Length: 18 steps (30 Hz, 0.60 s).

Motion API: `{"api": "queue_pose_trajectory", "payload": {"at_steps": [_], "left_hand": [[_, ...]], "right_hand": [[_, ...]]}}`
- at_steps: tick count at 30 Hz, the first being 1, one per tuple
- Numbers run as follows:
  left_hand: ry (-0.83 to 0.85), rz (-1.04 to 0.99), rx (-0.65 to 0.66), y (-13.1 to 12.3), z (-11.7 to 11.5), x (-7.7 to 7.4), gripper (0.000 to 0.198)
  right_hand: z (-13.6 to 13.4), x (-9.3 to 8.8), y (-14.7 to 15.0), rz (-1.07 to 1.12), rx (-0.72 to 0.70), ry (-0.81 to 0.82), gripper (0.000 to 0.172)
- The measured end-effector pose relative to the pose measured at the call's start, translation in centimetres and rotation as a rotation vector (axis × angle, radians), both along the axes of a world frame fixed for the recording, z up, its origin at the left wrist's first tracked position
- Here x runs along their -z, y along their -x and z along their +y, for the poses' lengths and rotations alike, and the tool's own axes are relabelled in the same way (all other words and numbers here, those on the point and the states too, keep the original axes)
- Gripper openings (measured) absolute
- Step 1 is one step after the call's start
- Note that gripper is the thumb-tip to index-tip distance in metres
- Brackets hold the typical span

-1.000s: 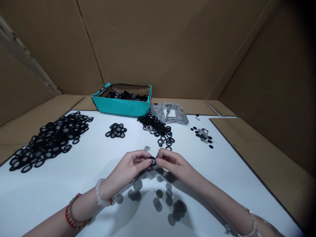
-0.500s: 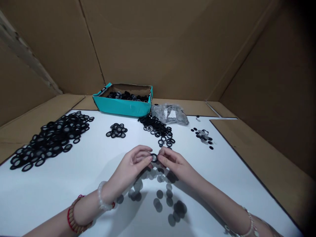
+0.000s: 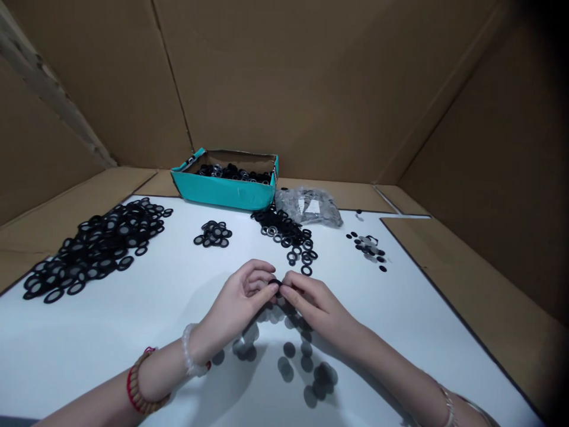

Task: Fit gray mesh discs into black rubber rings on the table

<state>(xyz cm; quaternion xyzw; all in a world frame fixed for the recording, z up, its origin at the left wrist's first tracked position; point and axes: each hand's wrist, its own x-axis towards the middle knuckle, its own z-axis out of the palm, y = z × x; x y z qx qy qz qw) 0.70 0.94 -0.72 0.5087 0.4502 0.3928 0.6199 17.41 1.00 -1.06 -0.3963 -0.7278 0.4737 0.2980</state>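
My left hand (image 3: 242,292) and my right hand (image 3: 311,300) meet at the middle of the white board. Between their fingertips they pinch a black rubber ring (image 3: 275,283), seen almost edge-on and partly hidden by my fingers. Several flat grey discs (image 3: 289,350) lie scattered just below my hands, some in shadow. The nearest heap of black rings (image 3: 291,240) lies just beyond my fingertips.
A teal box (image 3: 220,194) of black rings stands at the far edge of the white board (image 3: 75,350). Other heaps of black rings (image 3: 100,249) lie left, a clear plastic bag (image 3: 309,207) far right. Small black and grey discs (image 3: 367,248) lie right. Cardboard walls surround the board.
The ring has turned from showing its grey centre to nearly edge-on, and my fingers now cover more of it. The view has shifted slightly.
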Motion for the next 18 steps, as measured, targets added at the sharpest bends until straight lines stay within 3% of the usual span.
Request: {"api": "queue_pose_trajectory", "payload": {"at_steps": [7, 18], "left_hand": [[-0.079, 0.087, 0.100, 0.50, 0.00, -0.06, 0.017], [-0.016, 0.059, -0.003, 0.47, 0.12, -0.03, 0.019]], "right_hand": [[-0.31, -0.22, -0.06, -0.031, 0.062, -0.162, 0.025], [-0.02, 0.44, 0.19, 0.025, 0.035, -0.044, 0.026]]}}
